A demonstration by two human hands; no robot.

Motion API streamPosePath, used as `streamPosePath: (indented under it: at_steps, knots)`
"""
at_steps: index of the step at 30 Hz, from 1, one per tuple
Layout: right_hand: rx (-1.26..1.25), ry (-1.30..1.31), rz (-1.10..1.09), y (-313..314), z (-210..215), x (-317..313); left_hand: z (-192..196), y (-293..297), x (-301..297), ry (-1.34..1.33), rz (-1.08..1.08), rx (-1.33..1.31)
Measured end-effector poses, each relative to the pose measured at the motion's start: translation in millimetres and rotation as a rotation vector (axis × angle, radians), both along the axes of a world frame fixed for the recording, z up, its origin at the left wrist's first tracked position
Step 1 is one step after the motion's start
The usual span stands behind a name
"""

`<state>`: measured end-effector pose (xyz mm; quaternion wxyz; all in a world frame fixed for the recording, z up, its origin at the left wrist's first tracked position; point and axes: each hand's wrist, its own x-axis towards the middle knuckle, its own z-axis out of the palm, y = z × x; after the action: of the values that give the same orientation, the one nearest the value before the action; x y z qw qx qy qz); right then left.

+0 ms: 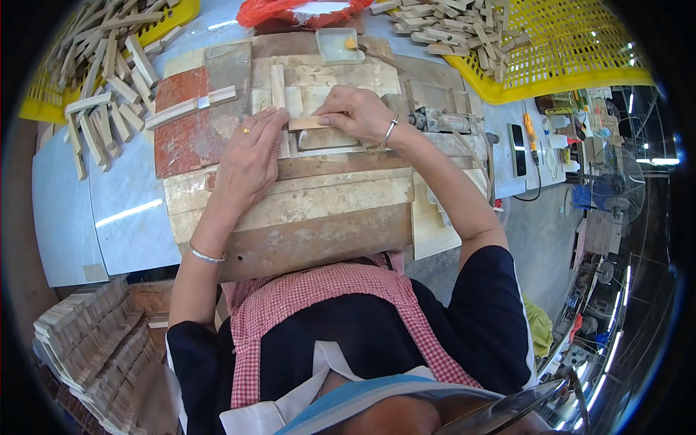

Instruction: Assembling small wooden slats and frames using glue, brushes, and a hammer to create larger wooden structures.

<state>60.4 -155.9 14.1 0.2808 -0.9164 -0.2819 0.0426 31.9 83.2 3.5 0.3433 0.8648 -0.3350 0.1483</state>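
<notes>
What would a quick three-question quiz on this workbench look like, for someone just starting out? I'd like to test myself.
1. True or false: the right hand touches a short wooden piece.

2. Multiple choice: what colour is the basket at the picture's upper right, beside the loose wooden sticks?
A) green
B) white
C) yellow

3. Fill in the missing word: the gold-coloured ring is worn on the ____ hand.

Key
1. True: its fingers are on the piece's right end.
2. C, yellow.
3. Left: the ring shows on a finger of the left hand.
</notes>
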Motion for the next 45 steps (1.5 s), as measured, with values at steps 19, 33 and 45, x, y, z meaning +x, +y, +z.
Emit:
streamPosePath:
  at_steps: [19,33,45]
  knots:
    - [-0.026,0.241,-0.323,-4,-1,-6,-27,-31,-11,-0.253,-0.067,-0.25]
    - [0.203,0.129,-0.178,-2,-31,-2,-52,-38,-23,-0.295,0.097,-0.009]
    - [0.327,0.208,-0.153,-12,-33,5,-58,-42,-20,-0.318,0.07,-0.076]
